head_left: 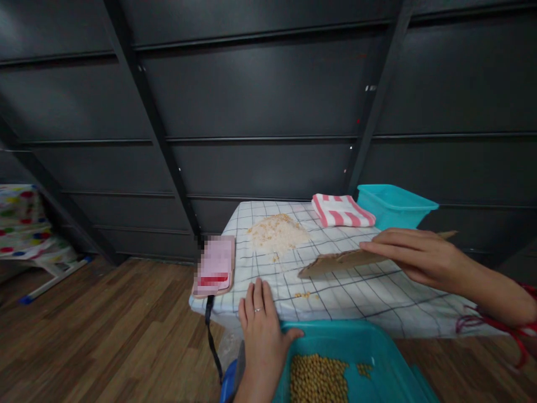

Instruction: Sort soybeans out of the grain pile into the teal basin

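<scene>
My right hand (pixel 423 257) grips a torn-edged piece of brown cardboard (pixel 339 263), tilted low over the checked tablecloth (pixel 268 296). My left hand (pixel 262 330) lies with its fingers stretched out flat at the table's front edge, its thumb over the rim of a teal basin (pixel 335 326). Inside the basin are many yellowish-brown soybeans (pixel 319 380). A few yellow beans or kernels (pixel 302 295) lie on the cloth between the cardboard and the basin. Farther back rests a heap of white rice-like grains (pixel 279 235) mixed with yellow bits.
A pink phone-like object (pixel 216 263) with a black strap (pixel 213 336) sits at the table's left edge. At the back right are a folded pink-and-white striped towel (pixel 344 211) and a turquoise bin (pixel 394 207). A dark panelled wall (pixel 260 95) stands behind.
</scene>
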{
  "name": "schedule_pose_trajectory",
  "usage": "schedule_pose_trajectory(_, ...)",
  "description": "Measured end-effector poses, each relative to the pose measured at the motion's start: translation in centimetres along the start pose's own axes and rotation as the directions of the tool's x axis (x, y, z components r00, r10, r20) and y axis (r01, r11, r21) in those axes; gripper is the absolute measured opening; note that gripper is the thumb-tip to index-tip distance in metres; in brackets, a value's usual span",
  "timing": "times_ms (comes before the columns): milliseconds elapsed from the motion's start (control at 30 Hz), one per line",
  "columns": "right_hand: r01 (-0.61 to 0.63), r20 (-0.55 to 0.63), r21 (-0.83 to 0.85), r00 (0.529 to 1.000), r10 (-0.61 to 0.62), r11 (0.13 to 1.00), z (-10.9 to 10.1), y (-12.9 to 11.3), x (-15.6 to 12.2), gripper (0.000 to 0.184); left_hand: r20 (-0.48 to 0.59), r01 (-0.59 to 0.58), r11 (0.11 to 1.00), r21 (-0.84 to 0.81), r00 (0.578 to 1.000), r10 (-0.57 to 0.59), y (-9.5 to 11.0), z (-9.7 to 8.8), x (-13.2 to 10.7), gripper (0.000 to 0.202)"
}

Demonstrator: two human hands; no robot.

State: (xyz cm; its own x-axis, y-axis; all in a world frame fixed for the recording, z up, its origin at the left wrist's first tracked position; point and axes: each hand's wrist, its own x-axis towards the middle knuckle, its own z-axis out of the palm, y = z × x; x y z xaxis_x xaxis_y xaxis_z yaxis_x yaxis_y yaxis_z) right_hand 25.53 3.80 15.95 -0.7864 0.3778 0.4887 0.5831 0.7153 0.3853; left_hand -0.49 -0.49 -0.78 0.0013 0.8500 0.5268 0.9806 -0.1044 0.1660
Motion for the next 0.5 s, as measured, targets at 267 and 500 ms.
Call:
schedule_pose_trajectory(267, 0.088, -0.078, -0.065, 0.993, -0.093, 0.994, 1.7, -0.6, 1.5, 0.038, -0.009, -0.01, 1.0, -0.01, 1.0, 0.01, -0.1, 0.1, -0.1, 0.1)
schedule_pose_trajectory(500, 0.104, -0.095, -0.006, 0.99, -0.104, 0.995, 0.6, -0.9, 1.7, 0.045, -0.012, -0.015, 1.0, -0.012, 1.0, 0.015, -0.3, 0.3, 0.0, 0.1)
